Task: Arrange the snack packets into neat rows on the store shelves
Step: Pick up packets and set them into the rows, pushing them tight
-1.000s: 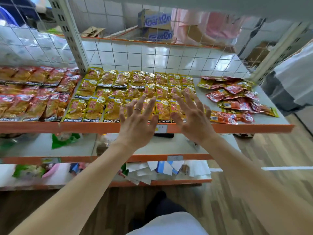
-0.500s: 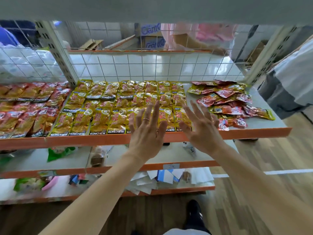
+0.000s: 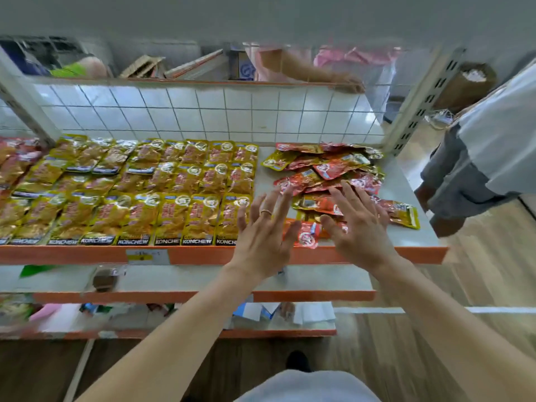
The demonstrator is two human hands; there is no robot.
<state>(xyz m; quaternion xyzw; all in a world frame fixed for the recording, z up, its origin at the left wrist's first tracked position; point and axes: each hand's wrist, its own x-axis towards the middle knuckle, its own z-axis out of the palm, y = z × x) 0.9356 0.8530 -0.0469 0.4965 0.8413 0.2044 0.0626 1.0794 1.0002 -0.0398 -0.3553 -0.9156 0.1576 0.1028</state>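
Far left, the red packets [image 3: 14,166] are sitting in rows, and the yellow packets [image 3: 162,184] beside them are lying tidy right up to the front edge of the shelf [image 3: 87,253]. The hands are shifting right now: a second ago both were hovering over the yellow rows, but now the left hand [image 3: 264,236] is hanging at that block's right end and the right hand [image 3: 359,227] is reaching over the messy pile [image 3: 327,169] of loose packs. Both sets of fingers [image 3: 268,204] are spreading wide and straight, holding nothing. Guessing yellow's done and the pile's getting sorted next.
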